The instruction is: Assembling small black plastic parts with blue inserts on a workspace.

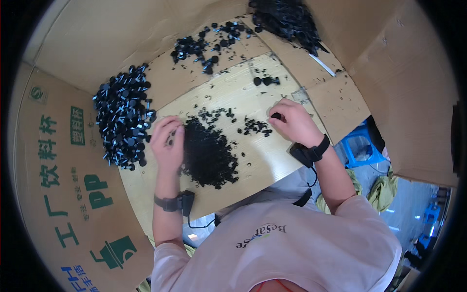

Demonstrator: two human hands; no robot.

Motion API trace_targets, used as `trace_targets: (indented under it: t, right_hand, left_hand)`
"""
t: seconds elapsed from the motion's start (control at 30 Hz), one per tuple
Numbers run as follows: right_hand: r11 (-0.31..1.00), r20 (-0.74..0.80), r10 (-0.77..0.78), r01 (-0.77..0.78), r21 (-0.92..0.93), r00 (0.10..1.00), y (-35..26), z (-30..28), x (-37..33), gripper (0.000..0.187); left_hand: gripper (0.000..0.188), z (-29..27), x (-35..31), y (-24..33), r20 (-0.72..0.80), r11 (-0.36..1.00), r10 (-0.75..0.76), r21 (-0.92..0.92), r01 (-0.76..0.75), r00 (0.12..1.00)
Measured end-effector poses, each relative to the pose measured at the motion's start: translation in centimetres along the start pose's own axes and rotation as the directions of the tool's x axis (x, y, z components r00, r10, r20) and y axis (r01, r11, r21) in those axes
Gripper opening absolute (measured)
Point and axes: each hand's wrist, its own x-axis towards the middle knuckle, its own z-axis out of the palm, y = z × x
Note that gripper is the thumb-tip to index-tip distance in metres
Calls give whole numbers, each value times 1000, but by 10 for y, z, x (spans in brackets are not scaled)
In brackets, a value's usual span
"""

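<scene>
Right hand: fingers clamped on a black round part. Right hand [294, 124], black round part [276, 116] between thumb and fingertips.
Left hand: [167, 146] fingers curled, dark bit showing between thumb and fingers; cannot tell if it is gripped.
Step in hand: looks like handling of one small part, right fingers pinching; exact action too small to read.
Next move: judged to call for a steady right pinch and light left fingers, as loose bits could scatter.
Small-piece pile: [210, 155] just right of left fingers, contact unclear.
Loose cluster: small black bits [257, 127], just left of and nearer the body than right fingers.
Bolt heap: black-headed bolts [124, 117], left of left fingers, apart from them.
Stray parts: three black pieces [266, 81] beyond right fingers; scattered black-headed parts [194, 46] farther beyond left fingers.
Dark bundle: thin black strips [287, 22], well beyond right fingers; white stick [322, 64] nearer.
Worktop: pale wood [265, 168] under both hands, cardboard sheet [335, 104] right of right fingers.
Room: cardboard walls [408, 63] around; blue stool [379, 156], green cloth [383, 192], shiny floor [406, 204], all right of right fingers.
</scene>
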Motion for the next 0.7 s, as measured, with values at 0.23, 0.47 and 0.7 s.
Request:
trace_targets:
  t: [0.23, 0.47, 0.7]
  right_hand:
    - [712, 138, 53, -134, 690, 989, -78, 39, 53, 29]
    - [537, 167, 8, -145, 831, 986, -96, 114, 101, 18]
    - [653, 131, -113, -26, 756, 985, -83, 144, 111, 20]
  left_hand:
    - [20, 15, -17, -10, 217, 686, -199, -666, 294, 956]
    - [41, 14, -20, -25, 146, 568, -300, -767, 299, 943]
    - [22, 4, -9, -42, 178, 589, -528, -628, 509, 830]
